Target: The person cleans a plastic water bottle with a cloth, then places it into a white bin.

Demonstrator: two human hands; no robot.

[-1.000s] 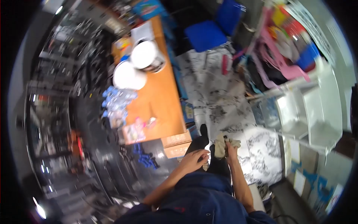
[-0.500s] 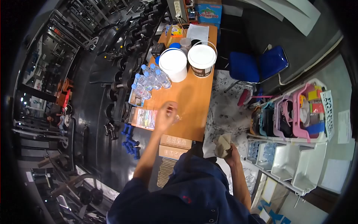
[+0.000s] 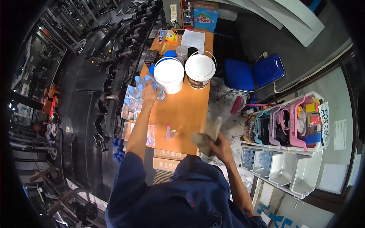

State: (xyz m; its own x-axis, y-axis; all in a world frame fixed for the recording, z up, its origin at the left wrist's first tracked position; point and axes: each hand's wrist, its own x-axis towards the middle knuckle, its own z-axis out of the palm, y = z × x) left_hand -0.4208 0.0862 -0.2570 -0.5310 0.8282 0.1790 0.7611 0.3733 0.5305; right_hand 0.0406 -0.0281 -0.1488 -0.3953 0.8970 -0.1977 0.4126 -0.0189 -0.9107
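Clear water bottles (image 3: 135, 104) with blue caps stand in a cluster on the wooden table (image 3: 178, 110). My left hand (image 3: 149, 94) is among them, its fingers curled at the upper part of one bottle (image 3: 160, 92); the fingertips are partly hidden. In my right hand (image 3: 222, 148) is a bunched grey-brown cloth (image 3: 207, 138), blurred by motion, over the table's near right edge. Between my hands, a small pink-and-clear item (image 3: 168, 132) is on the tabletop.
Two white buckets (image 3: 169, 76) with lids stand beyond the bottles. A flat clear-topped case (image 3: 151, 135) lies at the near left edge. To the right are a blue chair (image 3: 239, 74), colourful baskets (image 3: 300, 121) and white bins (image 3: 283, 163). Dumbbell racks (image 3: 110, 85) line the left.
My left hand has moved from the near tabletop forward to the bottles. The pink item now shows where that hand was. My right hand has brought the cloth left to the table edge.
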